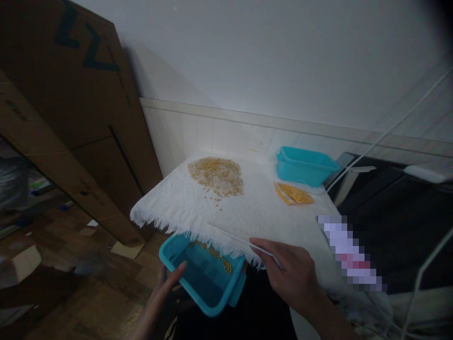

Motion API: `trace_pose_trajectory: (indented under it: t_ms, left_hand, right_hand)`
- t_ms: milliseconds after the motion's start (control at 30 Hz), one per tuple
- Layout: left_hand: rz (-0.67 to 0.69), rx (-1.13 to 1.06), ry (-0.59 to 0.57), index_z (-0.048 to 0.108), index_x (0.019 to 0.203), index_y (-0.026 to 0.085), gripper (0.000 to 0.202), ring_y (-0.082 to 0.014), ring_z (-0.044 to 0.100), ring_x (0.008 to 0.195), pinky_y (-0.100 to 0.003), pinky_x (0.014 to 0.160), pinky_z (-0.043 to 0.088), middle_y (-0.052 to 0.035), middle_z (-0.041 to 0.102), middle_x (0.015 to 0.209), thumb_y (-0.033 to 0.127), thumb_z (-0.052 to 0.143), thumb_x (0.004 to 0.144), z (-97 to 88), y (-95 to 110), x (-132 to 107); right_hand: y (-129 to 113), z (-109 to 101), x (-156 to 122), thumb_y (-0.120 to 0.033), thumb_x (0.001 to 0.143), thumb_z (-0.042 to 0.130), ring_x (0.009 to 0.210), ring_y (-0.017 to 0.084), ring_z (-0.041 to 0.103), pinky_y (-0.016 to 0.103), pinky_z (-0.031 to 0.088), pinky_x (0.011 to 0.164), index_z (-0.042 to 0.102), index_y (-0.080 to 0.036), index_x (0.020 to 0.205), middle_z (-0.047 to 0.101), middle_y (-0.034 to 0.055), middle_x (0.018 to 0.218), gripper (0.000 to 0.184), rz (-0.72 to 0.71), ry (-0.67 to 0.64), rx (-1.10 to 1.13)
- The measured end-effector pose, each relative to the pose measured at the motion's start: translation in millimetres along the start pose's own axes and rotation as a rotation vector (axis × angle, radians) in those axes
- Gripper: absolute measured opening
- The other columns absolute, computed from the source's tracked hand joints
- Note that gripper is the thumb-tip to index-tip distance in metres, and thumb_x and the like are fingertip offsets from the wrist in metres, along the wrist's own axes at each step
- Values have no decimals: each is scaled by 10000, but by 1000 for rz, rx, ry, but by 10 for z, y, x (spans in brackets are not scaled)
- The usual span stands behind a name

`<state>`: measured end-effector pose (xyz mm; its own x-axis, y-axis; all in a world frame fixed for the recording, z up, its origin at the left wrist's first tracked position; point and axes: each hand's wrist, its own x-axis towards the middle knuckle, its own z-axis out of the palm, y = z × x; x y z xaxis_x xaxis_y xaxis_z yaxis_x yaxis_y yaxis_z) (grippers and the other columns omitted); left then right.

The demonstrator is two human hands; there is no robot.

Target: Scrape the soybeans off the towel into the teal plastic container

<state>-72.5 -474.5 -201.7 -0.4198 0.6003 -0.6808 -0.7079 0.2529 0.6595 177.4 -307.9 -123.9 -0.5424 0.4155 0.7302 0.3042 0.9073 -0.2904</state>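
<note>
My left hand (173, 283) grips the near-left rim of a teal plastic basket (212, 302), thumb over the edge, just below the table's front. Inside the basket, yellow soybeans (214, 254) lie along the far side, partly under the cloth's fringe. In my right hand (292, 269) is a thin, long white stick-like tool (265, 251), pinched near its end and lying along the cloth's front edge. Farther back on the white fringed cloth (177, 198) spreads a pile of soybeans (215, 174) mixed with pale finer grains; a few beans have strayed toward the front.
A second teal basket (306, 167) stands at the table's back right, behind a yellow-orange packet (293, 193). Tall cardboard boxes (88, 108) rise on the left. A white cable (396, 125) crosses at right above a dark surface (382, 203). The wall borders the table's back.
</note>
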Motion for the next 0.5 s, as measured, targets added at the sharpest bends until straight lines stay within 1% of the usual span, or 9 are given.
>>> trace_pose_trajectory:
  t_ms: [100, 200, 267, 333, 367, 433, 500]
  left_hand:
    - [14, 27, -9, 351, 1744, 385, 1178, -465, 772, 1372, -631, 1100, 652, -223, 766, 1503, 570, 1013, 787, -14, 6, -3]
    - [30, 48, -5, 306, 1766, 377, 1217, -473, 791, 1329, -623, 1070, 669, -236, 742, 1531, 587, 1003, 791, -33, 21, 4]
    - [25, 44, -1, 292, 1772, 382, 1230, -466, 809, 1291, -606, 1054, 678, -236, 733, 1539, 574, 1008, 790, -42, 36, 10]
    - [12, 38, 12, 307, 1760, 381, 1216, -457, 822, 1263, -594, 1044, 684, -238, 722, 1551, 556, 1015, 786, -42, 55, 5]
    - [12, 40, 15, 321, 1751, 377, 1204, -452, 823, 1261, -589, 1044, 686, -239, 717, 1556, 550, 1018, 784, -39, 65, -3]
    - [31, 42, 1, 362, 1732, 374, 1169, -445, 813, 1288, -579, 1056, 683, -229, 719, 1562, 558, 1017, 782, -29, 84, -28]
    - [55, 40, -19, 395, 1723, 375, 1147, -439, 799, 1322, -569, 1075, 676, -213, 739, 1545, 568, 1017, 779, -24, 99, -53]
  right_hand:
    - [-115, -26, -1, -88, 1006, 582, 808, 213, 899, 308, 750, 717, 860, -327, 1156, 918, -5, 1001, 396, -43, -18, 33]
    - [-106, -10, 33, -144, 1023, 620, 766, 223, 891, 314, 734, 677, 869, -343, 1130, 917, 2, 978, 336, 13, -5, 14]
    - [-1, 41, 99, -226, 1054, 642, 701, 227, 874, 306, 710, 645, 880, -337, 1068, 912, 14, 922, 263, 93, 42, -34]
    - [158, 119, 194, -299, 1078, 641, 660, 231, 859, 300, 692, 647, 884, -313, 1010, 902, 28, 864, 252, 172, 111, -83]
    - [244, 162, 245, -327, 1079, 643, 654, 235, 855, 299, 685, 651, 883, -297, 987, 898, 38, 848, 259, 189, 147, -97]
    - [403, 245, 337, -347, 1074, 638, 679, 242, 859, 297, 675, 665, 883, -277, 1002, 900, 52, 864, 264, 213, 165, -95]
    - [517, 309, 401, -347, 1063, 639, 695, 241, 860, 290, 661, 658, 882, -273, 1021, 899, 49, 862, 257, 225, 145, -84]
